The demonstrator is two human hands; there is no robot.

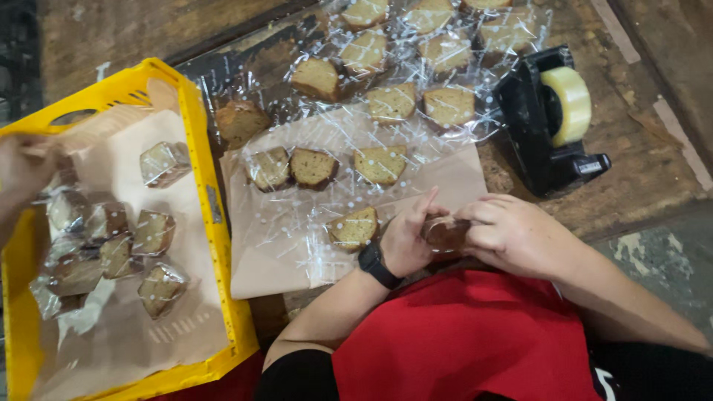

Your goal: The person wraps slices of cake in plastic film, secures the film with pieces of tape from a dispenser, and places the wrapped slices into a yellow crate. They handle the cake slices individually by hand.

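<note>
My left hand [407, 239], with a black watch on its wrist, and my right hand [512, 234] are closed together on a dark cake slice in clear dotted wrap [444, 232], held just above my red-clad lap. Right beside my left hand, a wrapped slice [353, 228] lies on brown paper [260, 260]. Further up the paper sit three more slices [313, 168]. Beyond them, several slices on clear dotted film [391, 102] spread towards the table's far edge.
A black tape dispenser [546, 122] with a pale roll stands at the right. At the left, a yellow crate [215, 245] lined with brown paper holds several wrapped slices [152, 232]. Another person's hand [22, 171] touches the crate's left rim.
</note>
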